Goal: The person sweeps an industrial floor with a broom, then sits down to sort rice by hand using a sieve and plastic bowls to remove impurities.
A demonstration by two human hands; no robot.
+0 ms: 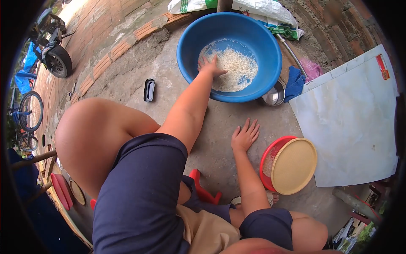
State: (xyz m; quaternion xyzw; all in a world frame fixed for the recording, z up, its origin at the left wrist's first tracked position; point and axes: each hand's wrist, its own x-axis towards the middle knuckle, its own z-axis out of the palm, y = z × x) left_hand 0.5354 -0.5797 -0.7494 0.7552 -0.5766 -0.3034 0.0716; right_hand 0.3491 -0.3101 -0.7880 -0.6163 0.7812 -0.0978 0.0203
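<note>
My left hand [210, 67] lies with fingers spread on white grains that look like rice [237, 70], heaped inside a large blue plastic basin [267, 55]. Palm down and fingers apart, my right hand [245, 135] is over the concrete floor below the basin's rim, holding nothing. Close to that forearm stands a red basin [265, 180] with some grains inside. A round tan sieve or tray [294, 166] leans across it and hides much of its inside.
A pale flat board [344, 122] lies at right, near a blue cloth [294, 82] and a metal bowl [275, 94]. Left of the blue basin is a small black case [149, 90]. A red stool [203, 188] shows beneath me. A motorbike [57, 59] stands at upper left.
</note>
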